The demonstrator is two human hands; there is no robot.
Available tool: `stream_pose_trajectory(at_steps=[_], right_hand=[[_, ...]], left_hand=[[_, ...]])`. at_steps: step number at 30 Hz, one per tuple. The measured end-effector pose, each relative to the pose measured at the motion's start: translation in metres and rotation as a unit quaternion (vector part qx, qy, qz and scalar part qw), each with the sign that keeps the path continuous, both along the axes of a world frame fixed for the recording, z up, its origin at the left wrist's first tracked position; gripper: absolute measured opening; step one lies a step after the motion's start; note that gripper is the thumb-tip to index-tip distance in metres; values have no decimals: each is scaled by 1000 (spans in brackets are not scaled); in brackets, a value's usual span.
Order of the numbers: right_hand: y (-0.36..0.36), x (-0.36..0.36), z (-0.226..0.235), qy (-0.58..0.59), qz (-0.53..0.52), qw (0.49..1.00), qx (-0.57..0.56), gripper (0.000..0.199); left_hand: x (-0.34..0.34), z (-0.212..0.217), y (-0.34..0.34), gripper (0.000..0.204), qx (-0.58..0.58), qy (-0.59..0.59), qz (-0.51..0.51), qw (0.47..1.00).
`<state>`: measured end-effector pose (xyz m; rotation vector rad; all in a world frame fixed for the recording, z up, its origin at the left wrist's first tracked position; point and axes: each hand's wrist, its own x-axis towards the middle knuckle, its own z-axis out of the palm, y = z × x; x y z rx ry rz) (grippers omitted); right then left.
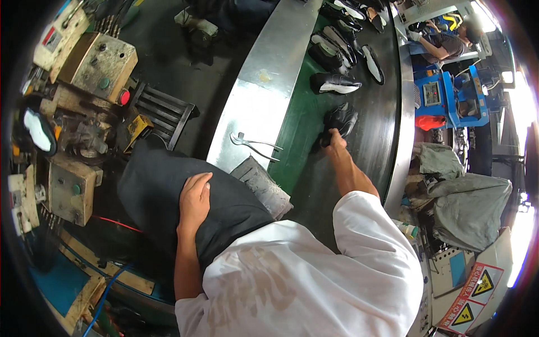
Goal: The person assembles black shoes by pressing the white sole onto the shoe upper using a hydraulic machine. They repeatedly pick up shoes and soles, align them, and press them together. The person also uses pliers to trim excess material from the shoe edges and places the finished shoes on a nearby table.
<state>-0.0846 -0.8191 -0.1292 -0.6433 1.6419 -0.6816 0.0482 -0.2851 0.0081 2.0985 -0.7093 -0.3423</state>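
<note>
My right hand (336,144) is closed on the near end of a black shoe (342,119), above or on the dark conveyor belt (370,118). My left hand (194,199) lies on my dark trouser leg (230,196), its fingers stretched out and holding nothing. Between the two hands, metal pincers (252,145) rest on the shiny metal edge (247,106) of the conveyor. Next to them sits a worn grey block or pad (263,184). Just beyond the held shoe is another black shoe with a white sole (337,84).
Several more black shoes (334,48) lie farther up the belt. Worn machinery with a control box (104,67) and a shoe on a fixture (39,130) stands at left. A slatted black stand (163,112) is near it. Right of the belt are a blue machine (449,98), a person (443,45) and a cloth-covered machine (471,208).
</note>
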Motion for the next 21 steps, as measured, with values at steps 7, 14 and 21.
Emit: stream_pose_trajectory(at_steps=[7,14,21], right_hand=[[-153,84,58,-176,111,962,-178,50],[-305,161,91,292,480,763,-319,53],[-187,149,58,556,702,296,-332,117]], left_hand=[[13,-12,-16,28,69,-1,-13,998],[32,-6,-32,31,94,35,-54,993],[22,0,-36,31,101,10,-12,995]])
